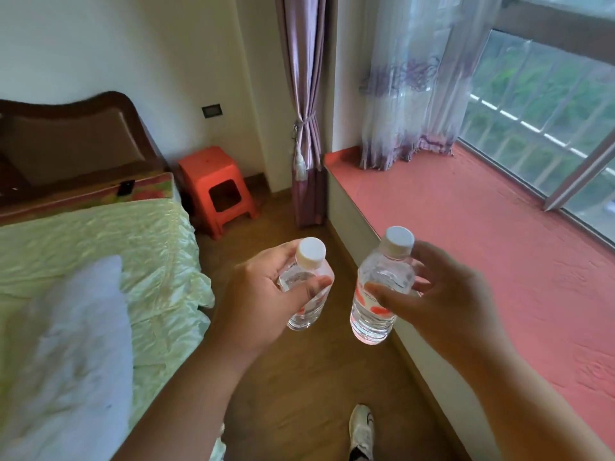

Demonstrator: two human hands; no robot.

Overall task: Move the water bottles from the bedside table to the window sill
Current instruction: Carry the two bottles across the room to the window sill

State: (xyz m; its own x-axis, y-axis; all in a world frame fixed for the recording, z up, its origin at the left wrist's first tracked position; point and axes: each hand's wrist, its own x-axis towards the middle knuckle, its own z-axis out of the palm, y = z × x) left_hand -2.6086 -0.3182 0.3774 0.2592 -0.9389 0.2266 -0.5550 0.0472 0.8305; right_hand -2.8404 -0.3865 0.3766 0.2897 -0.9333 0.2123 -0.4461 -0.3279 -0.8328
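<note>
Left hand (263, 294), right hand (442, 301) gripping red-labelled bottles (376, 294), print unreadable

Two clear white-capped bottles (307, 287) (379, 294), roughly upright.

Bed (100, 247) on the left with a crinkly pale green cover, a white pillow (76, 327) lying on it and a dark brown headboard (66, 138) behind. An orange plastic stool (216, 184) sits in the corner just beside the bed, under a dark wall switch (212, 111), with a tied-back purple curtain (306, 94) hanging near it and a sheer patterned one (409, 88) by the window glass (532, 121). Wood floor (299, 377) runs down the middle, and there's a white sneaker (361, 430) at the bottom edge.
</note>
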